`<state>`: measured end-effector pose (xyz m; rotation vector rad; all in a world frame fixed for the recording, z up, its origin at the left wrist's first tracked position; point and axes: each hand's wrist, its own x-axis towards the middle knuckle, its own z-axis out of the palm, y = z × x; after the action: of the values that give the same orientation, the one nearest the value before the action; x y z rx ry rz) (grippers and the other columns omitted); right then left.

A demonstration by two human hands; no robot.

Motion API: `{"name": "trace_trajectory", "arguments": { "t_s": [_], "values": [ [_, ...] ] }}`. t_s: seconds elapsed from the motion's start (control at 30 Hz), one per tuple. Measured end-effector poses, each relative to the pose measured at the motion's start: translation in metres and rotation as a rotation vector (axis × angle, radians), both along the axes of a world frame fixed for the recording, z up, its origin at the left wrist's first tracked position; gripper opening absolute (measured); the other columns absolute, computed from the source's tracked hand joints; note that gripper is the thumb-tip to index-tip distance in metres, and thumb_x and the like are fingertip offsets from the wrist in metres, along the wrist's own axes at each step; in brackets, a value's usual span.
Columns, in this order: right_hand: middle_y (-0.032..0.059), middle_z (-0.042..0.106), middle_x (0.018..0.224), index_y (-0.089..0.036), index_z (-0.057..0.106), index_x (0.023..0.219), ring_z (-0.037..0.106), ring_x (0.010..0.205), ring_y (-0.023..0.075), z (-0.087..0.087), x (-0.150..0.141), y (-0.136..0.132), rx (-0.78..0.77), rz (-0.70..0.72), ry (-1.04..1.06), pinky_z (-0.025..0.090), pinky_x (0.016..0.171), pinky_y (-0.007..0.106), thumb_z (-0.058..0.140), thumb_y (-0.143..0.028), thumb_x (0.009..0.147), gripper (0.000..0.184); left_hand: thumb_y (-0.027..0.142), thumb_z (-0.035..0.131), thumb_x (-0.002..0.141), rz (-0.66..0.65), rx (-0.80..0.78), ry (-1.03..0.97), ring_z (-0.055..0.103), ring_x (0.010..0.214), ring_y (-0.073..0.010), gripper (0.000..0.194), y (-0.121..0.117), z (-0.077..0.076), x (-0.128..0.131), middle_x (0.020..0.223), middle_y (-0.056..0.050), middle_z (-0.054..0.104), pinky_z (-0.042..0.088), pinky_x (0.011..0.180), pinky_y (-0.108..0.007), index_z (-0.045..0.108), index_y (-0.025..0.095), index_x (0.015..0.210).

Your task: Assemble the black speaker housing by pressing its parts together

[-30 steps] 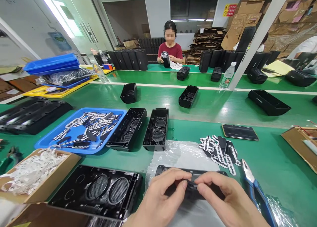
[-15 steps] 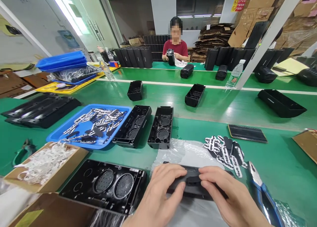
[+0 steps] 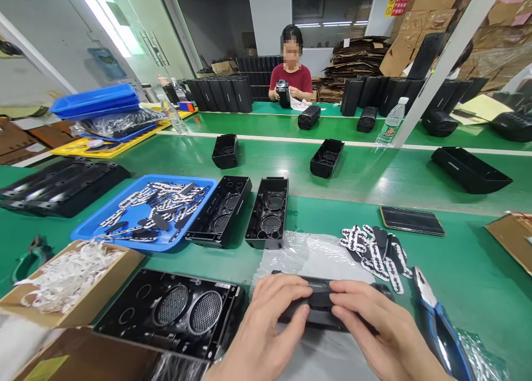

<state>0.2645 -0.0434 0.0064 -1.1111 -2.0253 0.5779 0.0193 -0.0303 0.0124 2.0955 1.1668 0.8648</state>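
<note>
Since the earlier frame my hands have slid closer together: left hand (image 3: 266, 331) and right hand (image 3: 374, 336) pinch the black panel (image 3: 320, 309), long axis left-to-right, on plastic sheet (image 3: 307, 259), equally near both.

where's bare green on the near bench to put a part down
Bare green lies right of the patterned pads, below the dark tablet, up to the cardboard box. Crowded: blue tray, speaker shells and plastic sheet.
</note>
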Motion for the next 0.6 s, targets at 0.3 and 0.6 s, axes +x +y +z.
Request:
{"name": "trace_trajectory", "arguments": {
  "t_s": [0.3,0.6],
  "values": [
    [0.0002,0.072,0.130,-0.032,0.068,0.122,0.074,0.115,0.0131,-0.001,-0.001,-0.005,0.001,-0.027,0.004,0.059,0.102,0.017,0.064,-0.015,0.101,0.027,0.013,0.059,0.102,-0.001,0.024,0.012,0.059,0.120,-0.0179,0.026,-0.001,0.000,-0.001,0.125,0.001,0.067,0.039,0.107,-0.035,0.065,0.031,0.118],
    [0.0027,0.073,0.126,-0.027,0.067,0.122,0.073,0.113,0.0109,-0.001,0.000,-0.006,0.093,-0.005,-0.051,0.056,0.103,0.014,0.061,-0.015,0.103,0.024,0.014,0.064,0.103,-0.197,0.174,0.107,0.049,0.131,-0.0182,0.033,0.004,0.002,-0.017,0.138,-0.003,0.058,0.035,0.113,-0.033,0.063,0.028,0.133]
  ]
}}
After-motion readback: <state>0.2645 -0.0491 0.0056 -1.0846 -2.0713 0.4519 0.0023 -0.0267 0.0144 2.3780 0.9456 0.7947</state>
